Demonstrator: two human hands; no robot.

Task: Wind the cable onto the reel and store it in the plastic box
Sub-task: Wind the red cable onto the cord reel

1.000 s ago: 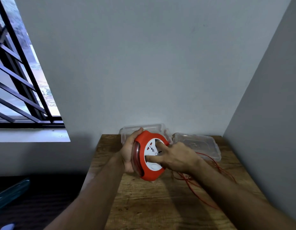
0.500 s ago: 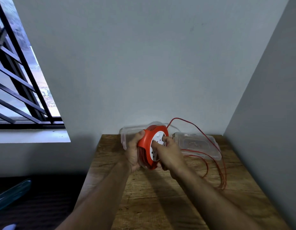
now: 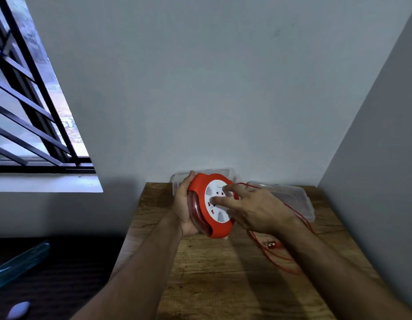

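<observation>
An orange cable reel (image 3: pixel 200 188) with a white socket face (image 3: pixel 217 205) is held upright above the wooden table (image 3: pixel 223 273). My left hand (image 3: pixel 183 204) grips its back and left rim. My right hand (image 3: pixel 251 209) lies against the white face, fingers spread on it. The thin red cable (image 3: pixel 278 257) runs over my right hand and loops loose on the table at the right. Behind the reel stands the clear plastic box (image 3: pixel 225 172), mostly hidden. Its clear lid (image 3: pixel 292 199) lies flat to the right.
The table sits in a corner, with a grey wall behind and another close on the right. A barred window (image 3: pixel 27 100) and its sill are at the left. The dark floor lies below the table's left edge, with a bluish object (image 3: pixel 18 264) on it.
The reel has come down and tilted its white face toward me. The cable that arched high over the lid has dropped onto the table. My right fingers have spread across the face.
</observation>
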